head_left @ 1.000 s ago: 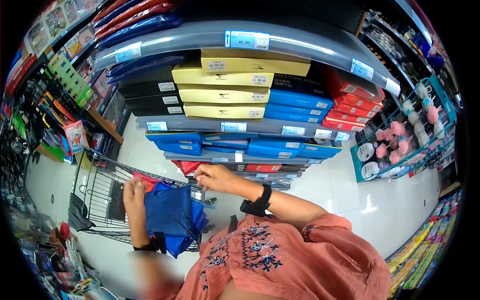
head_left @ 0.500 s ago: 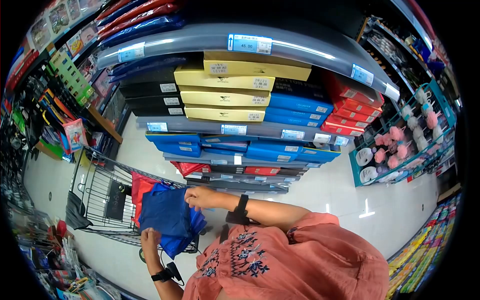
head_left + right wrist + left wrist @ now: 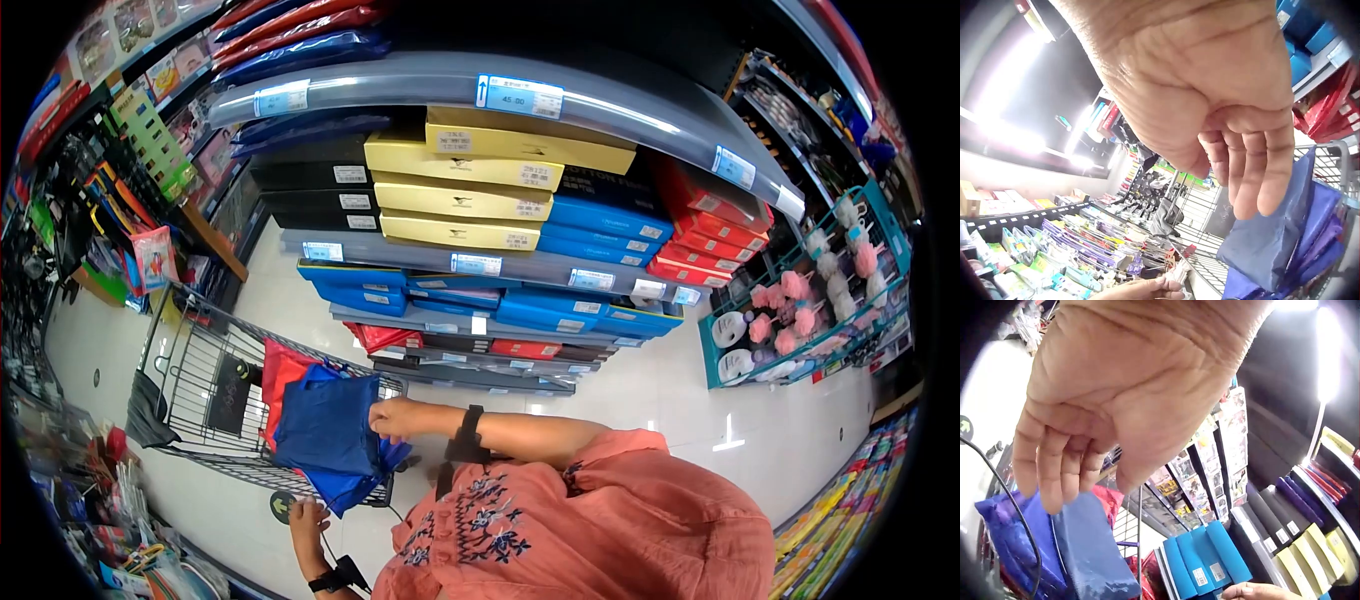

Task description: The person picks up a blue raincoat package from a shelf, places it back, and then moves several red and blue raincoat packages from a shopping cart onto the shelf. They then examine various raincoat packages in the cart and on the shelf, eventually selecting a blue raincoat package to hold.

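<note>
Left hand (image 3: 308, 525) has been drawn back from the floppy navy packet (image 3: 325, 420) since half a second ago. Fingers on both hands are loosely bent and bunched close, not clamped; whether the packet's edge is touched by the right hand (image 3: 398, 417) can't be told. Smooth and squarish, it's been laid on crinkly, brighter blue plastic packets (image 3: 340, 492) in a wire-mesh cart (image 3: 190, 395).
</note>
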`<state>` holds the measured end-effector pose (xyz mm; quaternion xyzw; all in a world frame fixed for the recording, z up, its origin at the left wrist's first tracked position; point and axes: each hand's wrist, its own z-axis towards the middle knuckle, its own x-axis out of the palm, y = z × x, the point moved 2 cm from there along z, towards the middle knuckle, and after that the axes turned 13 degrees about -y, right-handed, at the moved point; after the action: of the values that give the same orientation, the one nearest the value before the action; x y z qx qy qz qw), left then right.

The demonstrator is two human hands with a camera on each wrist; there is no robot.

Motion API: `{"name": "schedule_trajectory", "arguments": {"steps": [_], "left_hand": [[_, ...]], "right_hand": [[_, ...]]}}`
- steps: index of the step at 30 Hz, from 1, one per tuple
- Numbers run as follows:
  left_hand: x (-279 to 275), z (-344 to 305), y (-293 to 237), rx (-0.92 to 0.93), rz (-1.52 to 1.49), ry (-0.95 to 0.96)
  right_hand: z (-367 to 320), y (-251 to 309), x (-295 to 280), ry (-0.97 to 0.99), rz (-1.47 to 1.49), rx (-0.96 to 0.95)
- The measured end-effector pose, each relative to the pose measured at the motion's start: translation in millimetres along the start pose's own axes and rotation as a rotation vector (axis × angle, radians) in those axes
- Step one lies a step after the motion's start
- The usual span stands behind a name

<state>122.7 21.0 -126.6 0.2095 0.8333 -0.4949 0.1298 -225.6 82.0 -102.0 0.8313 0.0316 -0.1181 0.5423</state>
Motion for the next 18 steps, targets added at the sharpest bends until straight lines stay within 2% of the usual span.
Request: {"name": "schedule_trajectory", "arguments": {"steps": [5, 6, 8, 11, 13, 15, 18], "left_hand": [[-37, -1, 38, -0.065, -0.003, -0.075], [-53, 10, 60, 0.040, 0.029, -0.051], [-69, -9, 55, 0.103, 0.078, -0.076], [-88, -27, 50, 0.053, 0.056, -0.174], [-98, -38, 44, -0.001, 0.049, -0.225], [-109, -41, 53, -0.073, 0.024, -0.238], [-104, -39, 61, -0.135, -0.051, -0.275]], "right_hand": [[1, -1, 9, 0.073, -0.050, 0.059], [8, -12, 12, 0.111, -0.020, -0.007], [12, -29, 16, 0.136, 0.125, -0.004], [23, -40, 14, 0.155, 0.182, 0.092], [23, -35, 11, 0.117, 0.071, 0.079], [24, -33, 13, 0.110, 0.028, 0.167], [17, -21, 13, 0.102, -0.035, 0.201]]}}
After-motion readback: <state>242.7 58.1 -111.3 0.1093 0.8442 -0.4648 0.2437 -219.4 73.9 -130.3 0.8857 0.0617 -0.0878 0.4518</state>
